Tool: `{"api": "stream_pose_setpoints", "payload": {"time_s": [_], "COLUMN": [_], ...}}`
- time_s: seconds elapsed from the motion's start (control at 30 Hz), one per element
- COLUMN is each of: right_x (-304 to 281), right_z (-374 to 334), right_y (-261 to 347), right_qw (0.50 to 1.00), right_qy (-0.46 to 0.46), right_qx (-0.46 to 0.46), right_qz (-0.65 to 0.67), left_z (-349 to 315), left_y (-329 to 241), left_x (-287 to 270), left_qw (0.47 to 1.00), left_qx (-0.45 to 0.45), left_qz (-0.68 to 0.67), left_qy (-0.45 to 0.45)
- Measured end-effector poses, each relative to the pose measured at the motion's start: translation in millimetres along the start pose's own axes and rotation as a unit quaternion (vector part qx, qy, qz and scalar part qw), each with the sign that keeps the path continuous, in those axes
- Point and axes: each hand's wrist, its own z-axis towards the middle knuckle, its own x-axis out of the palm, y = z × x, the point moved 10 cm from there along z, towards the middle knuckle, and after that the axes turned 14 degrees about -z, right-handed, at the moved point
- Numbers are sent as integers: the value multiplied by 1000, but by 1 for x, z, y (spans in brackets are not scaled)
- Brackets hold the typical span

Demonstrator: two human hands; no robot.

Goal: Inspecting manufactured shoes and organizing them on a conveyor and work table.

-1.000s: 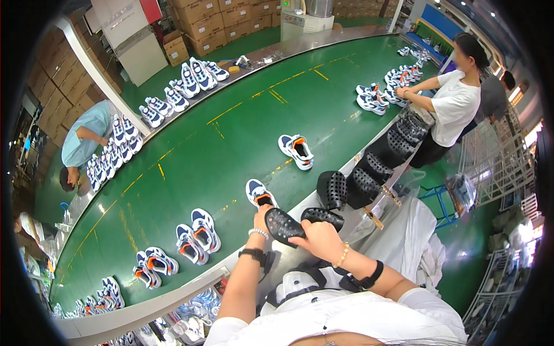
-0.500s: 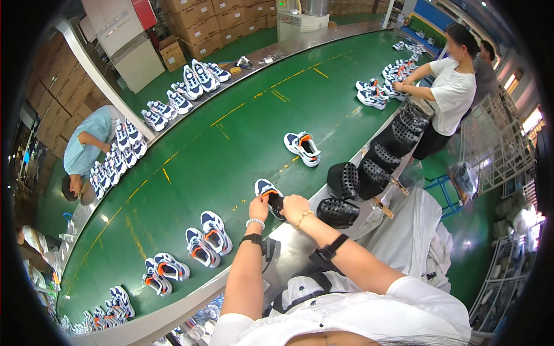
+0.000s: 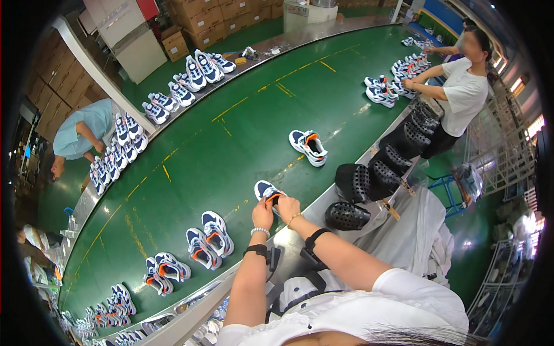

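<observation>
A white, navy and orange sneaker (image 3: 265, 189) rests on the green belt in front of me, toe pointing away. My left hand (image 3: 262, 214) is closed on the left edge of its opening, fingers pinched near the orange lining. Close beside it, my right hand (image 3: 287, 207) is closed at the right edge of the opening. The heel is hidden behind my hands. Farther along the belt lies a single matching sneaker (image 3: 309, 148). To my left stands a pair of sneakers (image 3: 210, 240) of the same kind.
Black perforated moulded shells (image 3: 347, 215) line the belt's right edge. More sneakers (image 3: 167, 269) stand at the lower left, and others on the far ledge (image 3: 196, 75). A co-worker in a white shirt (image 3: 466, 86) handles shoes at right; another in light blue (image 3: 86, 130) bends at left.
My right hand has moved left from the heel area, closer to my left hand at the shoe's opening. The co-worker at left has shifted, and the one at right has raised their head.
</observation>
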Motion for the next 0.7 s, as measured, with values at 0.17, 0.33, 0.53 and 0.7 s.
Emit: {"api": "stream_pose_setpoints", "payload": {"time_s": [0.17, 0.33, 0.53, 0.7], "right_x": [11, 18, 22, 26], "right_z": [3, -5, 4, 4], "right_y": [5, 6, 25, 38], "right_qw": [1000, 998, 992, 990], "right_qy": [-21, 52, 74, 22], "right_qx": [-11, -32, -107, -137], "right_qz": [12, 31, 4, -8], "left_z": [-7, -6, -3, -13], "left_y": [-3, 11, 25, 22], "left_x": [-4, -5, -4, -7], "left_qw": [999, 1000, 999, 998], "left_qx": [34, 10, -7, 13], "left_qz": [13, -19, -51, -53], "left_qy": [-29, -17, -17, -18]}}
